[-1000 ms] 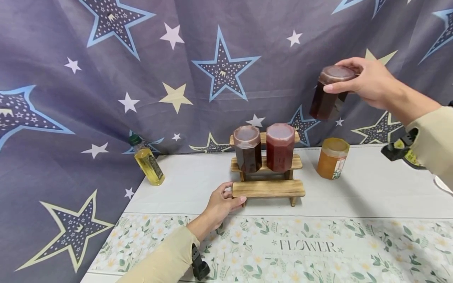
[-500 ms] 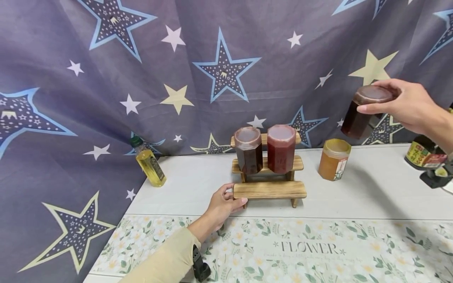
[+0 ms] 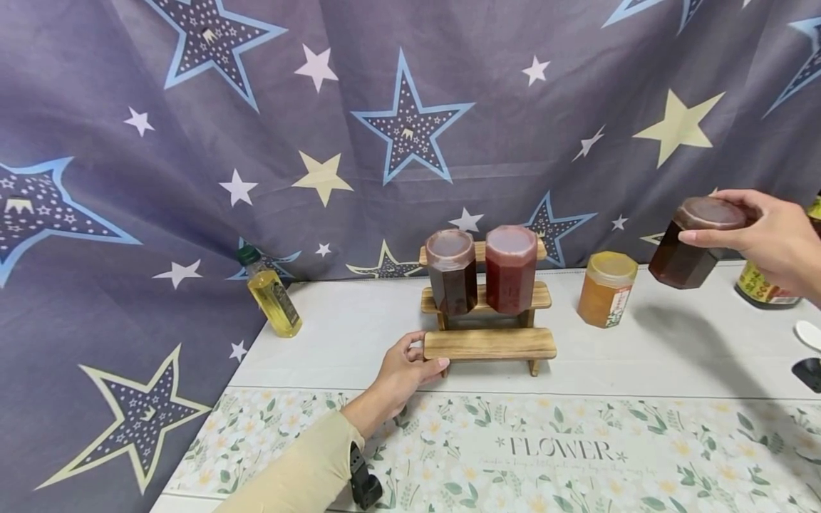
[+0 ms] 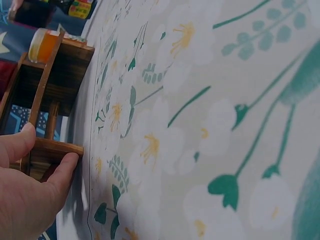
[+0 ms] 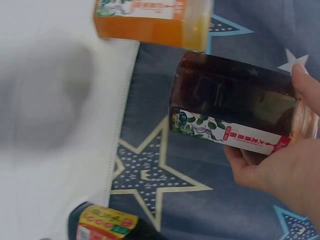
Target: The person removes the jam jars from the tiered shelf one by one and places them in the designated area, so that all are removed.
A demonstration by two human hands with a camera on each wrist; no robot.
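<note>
My right hand (image 3: 779,239) grips a dark jar (image 3: 686,253) round its lid and holds it above the table at the right. The right wrist view shows the label (image 5: 235,134) on that jar's side. With thumb and fingers, my left hand (image 3: 399,374) pinches the left end of the lowest step of a wooden stepped rack (image 3: 490,344). Higher on the rack stand a dark jar (image 3: 452,281) and, to its right, a red jar (image 3: 511,274). Between the rack and the held jar, an amber jar (image 3: 603,296) stands on the table.
An oil bottle (image 3: 272,296) with a green cap stands at the left by the curtain. A dark bottle with a yellow label (image 3: 760,285) is partly hidden behind my right hand. A white disc (image 3: 808,333) and a black object (image 3: 808,373) lie at the right edge.
My right hand has carried the dark jar to the right and down, from above the amber jar to the right of it. My left hand has stayed on the rack.
</note>
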